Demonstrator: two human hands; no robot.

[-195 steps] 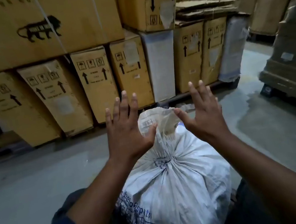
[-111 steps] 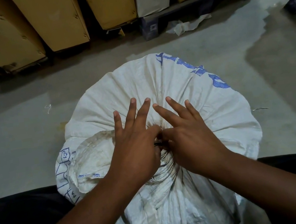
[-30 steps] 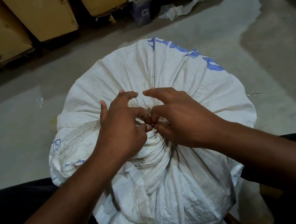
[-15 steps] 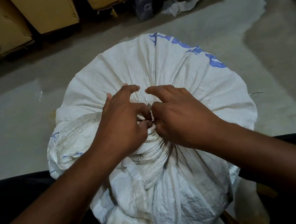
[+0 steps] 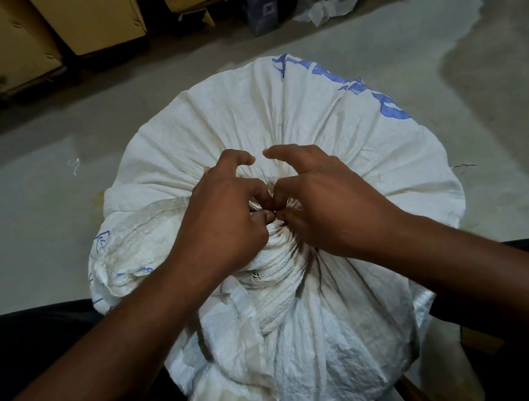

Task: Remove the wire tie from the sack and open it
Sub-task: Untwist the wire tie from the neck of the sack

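Observation:
A full white woven sack (image 5: 293,105) with blue print stands on the floor between my knees, its gathered neck folded toward me. My left hand (image 5: 220,217) and my right hand (image 5: 321,198) meet at the neck, thumbs and fingertips pinched together on the wire tie (image 5: 274,212). Only a tiny dark bit of the tie shows between the fingertips; the rest is hidden by my fingers. Both forefingers are raised and curled over the sack's top. The loose mouth of the sack (image 5: 233,361) hangs down at the near left.
Cardboard cartons (image 5: 88,16) on a dark pallet (image 5: 267,9) line the far side. A crumpled white sheet (image 5: 332,5) lies on the grey concrete floor (image 5: 15,212) by the pallet. A darker wet patch (image 5: 505,65) spreads at the right. My dark-clothed legs flank the sack.
My fingers went from flat on the sack to curled and pinched at the neck. Over the last second both hands stay pinched there with only slight shifts.

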